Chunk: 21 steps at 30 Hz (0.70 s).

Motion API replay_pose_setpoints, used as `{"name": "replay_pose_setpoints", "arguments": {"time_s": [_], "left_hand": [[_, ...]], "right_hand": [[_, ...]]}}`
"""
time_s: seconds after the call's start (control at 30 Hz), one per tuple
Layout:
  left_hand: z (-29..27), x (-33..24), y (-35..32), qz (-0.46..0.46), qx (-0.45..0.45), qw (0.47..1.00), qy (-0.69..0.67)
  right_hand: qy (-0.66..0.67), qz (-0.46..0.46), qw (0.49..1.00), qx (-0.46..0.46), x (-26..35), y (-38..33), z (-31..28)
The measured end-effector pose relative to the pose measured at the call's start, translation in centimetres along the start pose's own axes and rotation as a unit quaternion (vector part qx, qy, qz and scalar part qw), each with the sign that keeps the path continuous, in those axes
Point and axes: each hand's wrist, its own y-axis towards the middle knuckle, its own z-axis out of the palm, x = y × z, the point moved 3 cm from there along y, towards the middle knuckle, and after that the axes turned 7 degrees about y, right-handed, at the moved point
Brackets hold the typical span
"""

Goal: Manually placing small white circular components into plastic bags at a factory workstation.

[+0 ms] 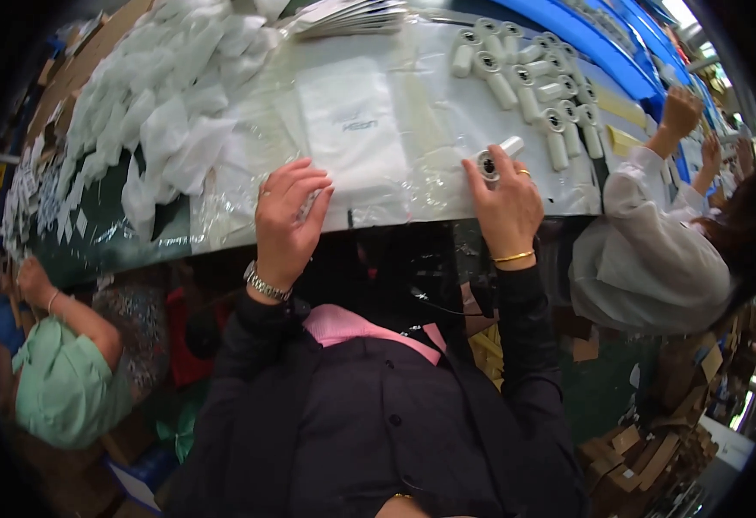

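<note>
My right hand (pixel 506 207) grips a white metal rod-end part (pixel 499 157) with a round eye, at the near edge of the table. My left hand (pixel 287 216) rests with curled fingers on a clear plastic bag (pixel 248 186) beside a flat white pouch (pixel 349 129). A wristwatch sits on my left wrist and a gold bangle on my right. Several more white rod-end parts (pixel 533 82) lie in rows at the far right of the table.
A heap of empty white bags (pixel 158 95) covers the table's left side. A stack of flat sheets (pixel 348 15) lies at the far edge. A person in green (pixel 63 371) sits at my left, another in grey (pixel 654 250) at my right. Cardboard boxes (pixel 654 449) stand lower right.
</note>
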Motion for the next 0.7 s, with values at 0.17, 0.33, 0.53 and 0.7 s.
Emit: {"name": "replay_pose_setpoints", "arguments": {"time_s": [0.17,0.33,0.53,0.7], "left_hand": [[0.2,0.7,-0.5,-0.023,0.008,1.000,-0.002],[0.6,0.0,0.8,-0.001,0.039,0.999,0.023],[1.9,0.7,1.0,0.005,0.064,0.997,0.039],[2.2,1.1,1.0,-0.022,0.052,0.998,0.021]], "right_hand": [[0.152,-0.065,0.986,-0.032,1.6,-1.6,0.1],[0.407,-0.101,0.908,0.003,6.2,-4.2,0.6],[0.438,-0.139,0.885,0.079,7.8,-6.1,4.1],[0.419,-0.178,0.884,0.107,6.8,-6.5,4.2]]}}
